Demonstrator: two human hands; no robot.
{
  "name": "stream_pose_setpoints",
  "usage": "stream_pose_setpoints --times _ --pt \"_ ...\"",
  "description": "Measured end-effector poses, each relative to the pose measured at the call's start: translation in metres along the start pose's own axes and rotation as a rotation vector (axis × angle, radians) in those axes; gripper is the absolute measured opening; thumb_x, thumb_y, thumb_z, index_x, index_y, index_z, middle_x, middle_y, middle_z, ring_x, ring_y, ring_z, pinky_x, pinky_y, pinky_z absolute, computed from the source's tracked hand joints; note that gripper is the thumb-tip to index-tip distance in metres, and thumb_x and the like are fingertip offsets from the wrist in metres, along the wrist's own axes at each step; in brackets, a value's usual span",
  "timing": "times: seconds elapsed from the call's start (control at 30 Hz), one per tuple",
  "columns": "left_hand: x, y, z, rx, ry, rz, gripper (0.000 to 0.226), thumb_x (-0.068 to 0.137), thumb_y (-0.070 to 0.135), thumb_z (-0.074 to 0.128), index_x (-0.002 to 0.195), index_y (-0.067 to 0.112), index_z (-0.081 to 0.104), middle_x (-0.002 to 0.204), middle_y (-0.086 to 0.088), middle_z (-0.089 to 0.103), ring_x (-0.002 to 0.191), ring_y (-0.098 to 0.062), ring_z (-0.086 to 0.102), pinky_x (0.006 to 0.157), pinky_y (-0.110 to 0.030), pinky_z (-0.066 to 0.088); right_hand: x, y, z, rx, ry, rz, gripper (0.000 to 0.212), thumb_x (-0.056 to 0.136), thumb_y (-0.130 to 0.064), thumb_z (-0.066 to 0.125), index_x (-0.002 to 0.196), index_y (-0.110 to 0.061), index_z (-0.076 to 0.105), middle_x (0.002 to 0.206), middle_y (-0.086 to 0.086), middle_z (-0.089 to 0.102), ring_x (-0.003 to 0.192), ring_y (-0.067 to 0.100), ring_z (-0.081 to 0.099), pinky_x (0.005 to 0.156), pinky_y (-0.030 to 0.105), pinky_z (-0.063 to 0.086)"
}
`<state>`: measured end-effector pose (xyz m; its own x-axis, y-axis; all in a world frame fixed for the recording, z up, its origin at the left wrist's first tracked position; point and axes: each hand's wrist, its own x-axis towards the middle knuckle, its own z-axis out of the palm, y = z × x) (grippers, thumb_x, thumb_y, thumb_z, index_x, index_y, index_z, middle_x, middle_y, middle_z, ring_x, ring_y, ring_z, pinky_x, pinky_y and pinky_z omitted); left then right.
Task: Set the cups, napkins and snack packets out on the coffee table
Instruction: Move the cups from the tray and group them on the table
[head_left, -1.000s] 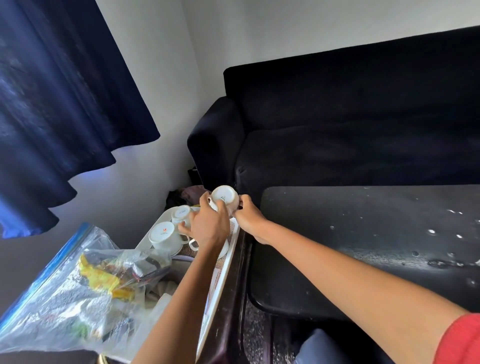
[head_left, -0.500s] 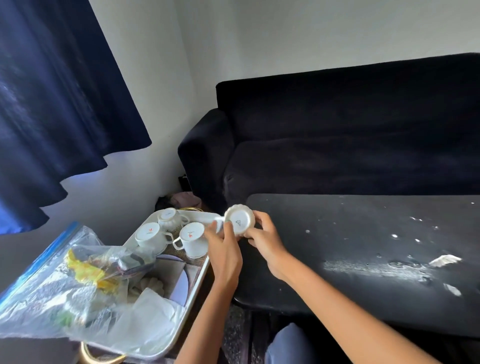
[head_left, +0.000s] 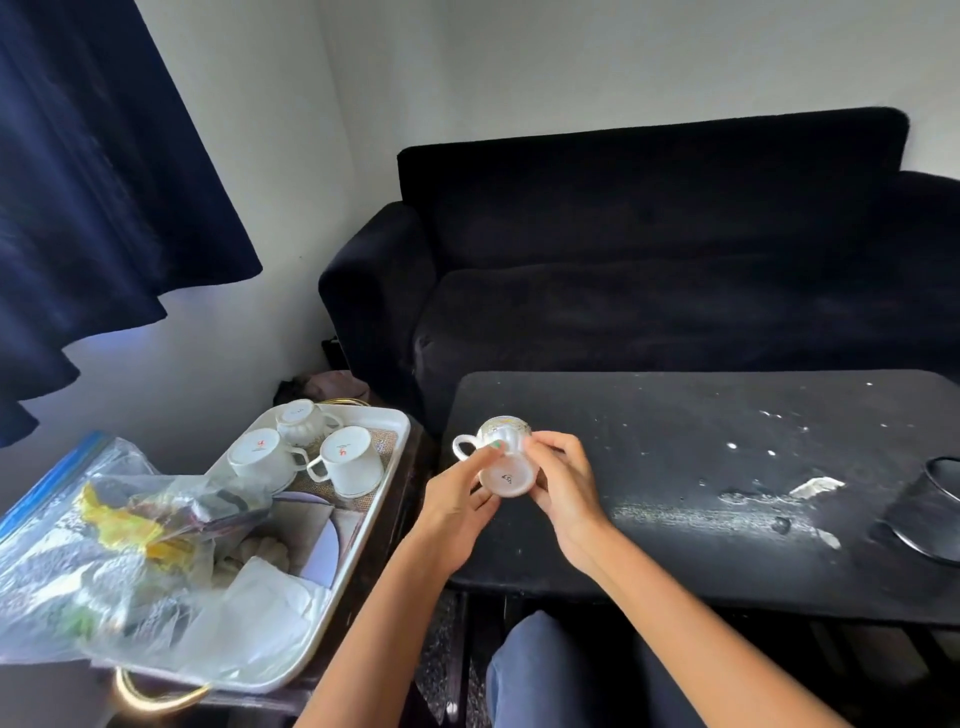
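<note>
Cup (head_left: 503, 457): small white fluted cup, held in the air over the near-left corner of the table (head_left: 675, 467), not touching it.
Left hand (head_left: 457, 499): thumb and fingertips pinch the cup's wall on the handle side.
Right hand (head_left: 563, 483): fingers curl round the opposite wall, thumb on top; both hands hold the one cup.
Cup pointing: tipped on its side, base turned toward the camera, mouth turned away toward the sofa (head_left: 649, 270); the handle sticks out toward the tray (head_left: 395, 436).
Cup axis: base-to-mouth line runs roughly away from the person, angled slightly up, so the cup needs turning before it can stand mouth up.
Handling, as a judgement: looks like glazed ceramic, so stiff, light, smooth and likely slippery, and liable to chip if knocked on the table. Best held by the handle or across the wall with fingers opposed, and set down gently on its base.
Other cups (head_left: 343, 460): three stand upside down at the tray's far end, left of the table.
Bag (head_left: 93, 545): clear zip bag with packets inside lies over the tray's near-left end.
Napkins (head_left: 270, 587): white paper on the tray beside the bag, partly under plastic.
Dark vessel (head_left: 930, 509): at the table's right edge, cut off by the frame.
</note>
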<state>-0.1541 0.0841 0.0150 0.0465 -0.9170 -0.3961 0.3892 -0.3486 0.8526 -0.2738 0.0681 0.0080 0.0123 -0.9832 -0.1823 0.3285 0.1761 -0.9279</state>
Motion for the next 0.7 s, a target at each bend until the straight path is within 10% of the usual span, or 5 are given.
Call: stream_pose_setpoints --times 0.23,0.47,0.7 --pt "0.002 -0.004 -0.001 0.167 -0.229 0.129 0.035 0.079 0.012 0.071 0.114 0.009 0.067 0.115 -0.015 0.068 0.110 -0.027 0.063 0.100 -0.038 0.048 0.001 -0.005 -0.019 0.132 -0.013 0.091 0.023 0.087 -0.023 0.064 0.099 -0.012 0.048 0.091 0.005 0.066 0.081 0.018 0.065 0.068 0.031 0.054" --pt "0.004 -0.016 0.003 0.339 -0.165 0.082 0.045 0.064 0.025 0.079 0.106 0.031 0.066 0.099 0.013 0.072 0.104 -0.008 0.061 0.086 -0.031 0.042 0.003 -0.008 -0.034 0.032 -0.031 0.117 0.046 0.079 -0.016 0.071 0.120 -0.011 0.052 0.112 0.009 0.062 0.099 0.023 0.061 0.083 0.037 0.049" --pt "0.014 -0.036 -0.002 0.392 -0.120 0.173 0.056 0.068 0.013 0.084 0.117 0.024 0.060 0.108 -0.001 0.069 0.098 -0.010 0.065 0.074 -0.016 0.050 0.005 -0.002 -0.054 -0.217 -0.133 0.087 0.066 0.071 -0.008 0.078 0.129 -0.015 0.048 0.118 0.007 0.063 0.111 0.022 0.059 0.093 0.031 0.047"
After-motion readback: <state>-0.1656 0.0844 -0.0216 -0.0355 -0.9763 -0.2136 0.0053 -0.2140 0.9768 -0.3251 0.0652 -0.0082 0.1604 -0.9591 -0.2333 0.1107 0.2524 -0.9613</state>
